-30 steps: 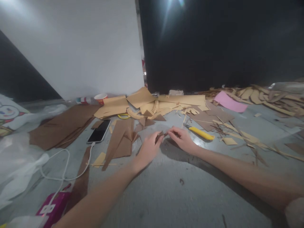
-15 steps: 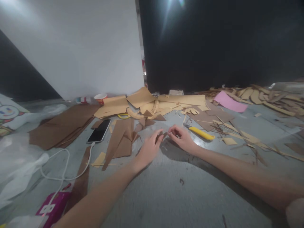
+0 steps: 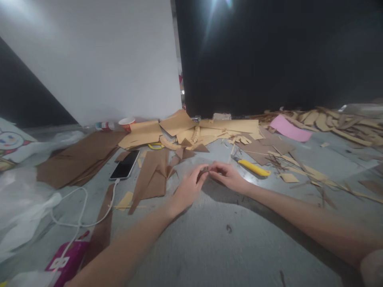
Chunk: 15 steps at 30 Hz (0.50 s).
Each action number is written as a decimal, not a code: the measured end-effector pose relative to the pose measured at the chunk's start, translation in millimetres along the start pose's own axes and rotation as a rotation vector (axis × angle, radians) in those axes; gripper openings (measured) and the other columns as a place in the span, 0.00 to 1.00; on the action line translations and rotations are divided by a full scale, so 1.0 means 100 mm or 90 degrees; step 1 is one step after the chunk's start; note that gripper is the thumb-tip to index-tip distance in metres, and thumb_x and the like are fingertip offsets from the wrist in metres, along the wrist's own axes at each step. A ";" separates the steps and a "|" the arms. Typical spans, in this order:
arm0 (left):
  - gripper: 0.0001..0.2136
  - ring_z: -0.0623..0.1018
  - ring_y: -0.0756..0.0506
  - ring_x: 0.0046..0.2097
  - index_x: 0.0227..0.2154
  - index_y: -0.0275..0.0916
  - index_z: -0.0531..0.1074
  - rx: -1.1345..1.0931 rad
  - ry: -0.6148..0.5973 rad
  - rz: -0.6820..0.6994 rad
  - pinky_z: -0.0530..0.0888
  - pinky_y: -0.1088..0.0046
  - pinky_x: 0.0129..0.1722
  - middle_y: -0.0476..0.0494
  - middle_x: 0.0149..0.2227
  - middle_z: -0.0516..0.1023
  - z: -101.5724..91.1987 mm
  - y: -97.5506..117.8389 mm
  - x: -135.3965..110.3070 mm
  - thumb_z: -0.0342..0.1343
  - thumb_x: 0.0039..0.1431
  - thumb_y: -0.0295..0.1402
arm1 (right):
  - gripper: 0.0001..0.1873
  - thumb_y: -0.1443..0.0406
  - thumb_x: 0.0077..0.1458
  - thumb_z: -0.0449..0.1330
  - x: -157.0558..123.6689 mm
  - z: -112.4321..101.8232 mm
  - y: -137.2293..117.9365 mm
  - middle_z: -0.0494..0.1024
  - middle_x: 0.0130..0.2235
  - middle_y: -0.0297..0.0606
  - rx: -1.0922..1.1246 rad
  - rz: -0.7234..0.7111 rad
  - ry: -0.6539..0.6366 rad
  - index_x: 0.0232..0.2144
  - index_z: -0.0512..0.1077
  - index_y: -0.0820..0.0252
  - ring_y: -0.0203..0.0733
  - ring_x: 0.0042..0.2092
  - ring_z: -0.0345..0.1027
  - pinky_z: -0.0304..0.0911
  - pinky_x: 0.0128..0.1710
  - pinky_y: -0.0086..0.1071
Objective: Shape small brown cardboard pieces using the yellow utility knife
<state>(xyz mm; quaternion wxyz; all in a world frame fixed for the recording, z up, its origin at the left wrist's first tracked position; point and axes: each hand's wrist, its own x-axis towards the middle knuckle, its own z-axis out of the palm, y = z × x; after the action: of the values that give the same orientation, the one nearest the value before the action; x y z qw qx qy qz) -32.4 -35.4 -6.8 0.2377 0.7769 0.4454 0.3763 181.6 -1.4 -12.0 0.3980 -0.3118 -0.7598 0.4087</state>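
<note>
Between my fingertips is a small brown paper piece [image 3: 205, 170], mostly covered by the fingers. My left hand [image 3: 190, 184] pinches it from the left. My right hand [image 3: 228, 176] meets it from the right, thumb and forefinger closed at its edge. Just right of my right hand lies a yellow utility knife [image 3: 253, 167] on the grey tabletop [image 3: 209, 243]. Left of my left hand are folded brown sheets [image 3: 154, 175], with small brown triangular scraps [image 3: 182, 153] behind them.
A phone [image 3: 125, 165] is cabled to a magenta power bank [image 3: 70, 261] at left. Brown sheets [image 3: 80, 157] and a paper cup [image 3: 127, 122] stand behind. Tan sheets [image 3: 229, 126], a pink sheet [image 3: 290, 128] and a pile of curved strips [image 3: 329, 119] line the back. Thin scraps lie at right.
My right hand has shifted slightly left, and its fingertips now meet those of my left hand at the brown piece. My left hand has barely moved.
</note>
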 end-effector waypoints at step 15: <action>0.14 0.77 0.44 0.63 0.60 0.44 0.70 0.030 -0.011 0.053 0.72 0.62 0.65 0.42 0.61 0.79 -0.01 0.01 -0.04 0.49 0.78 0.39 | 0.23 0.44 0.59 0.68 0.03 0.01 0.10 0.80 0.34 0.36 0.145 0.129 0.058 0.35 0.78 0.59 0.39 0.35 0.68 0.63 0.36 0.32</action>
<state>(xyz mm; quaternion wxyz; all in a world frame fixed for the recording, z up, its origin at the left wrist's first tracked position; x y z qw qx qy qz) -33.7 -39.0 -7.4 0.2071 0.8034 0.4194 0.3685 181.0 5.3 -19.5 0.4215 -0.3577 -0.6544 0.5158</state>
